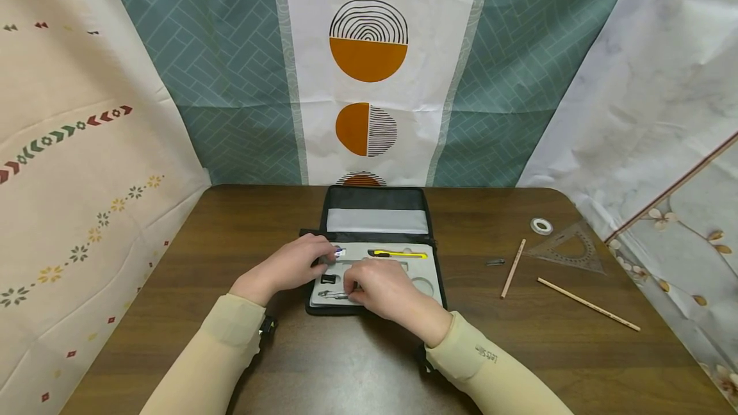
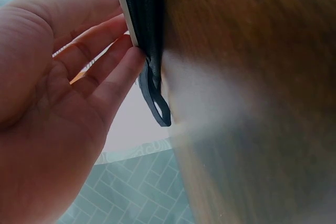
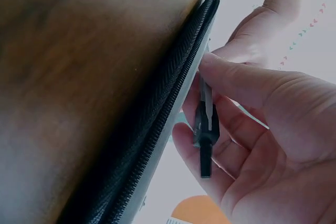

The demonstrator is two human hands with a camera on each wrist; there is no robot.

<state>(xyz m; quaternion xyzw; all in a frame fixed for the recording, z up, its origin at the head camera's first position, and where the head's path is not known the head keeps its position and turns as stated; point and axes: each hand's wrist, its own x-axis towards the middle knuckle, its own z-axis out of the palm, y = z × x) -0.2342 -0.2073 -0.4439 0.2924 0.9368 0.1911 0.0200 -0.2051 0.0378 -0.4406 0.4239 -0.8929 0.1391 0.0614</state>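
Observation:
An unzipped black case lies open on the table, its light grey tray holding stationery. My right hand is over the tray's front and pinches a metal drawing compass; its black handle shows in the right wrist view, beside the curled fingers. My left hand lies at the tray's left side, its loosely bent fingers touching the case's edge in the left wrist view. Near those fingertips is a small white and blue piece, perhaps an eraser. A black sharpener sits between the hands. Behind them lies a yellow utility knife.
On the table's right lie a white roll of tape, a clear set square, a pencil, a second pencil and a small dark piece. The case's raised lid is at the back.

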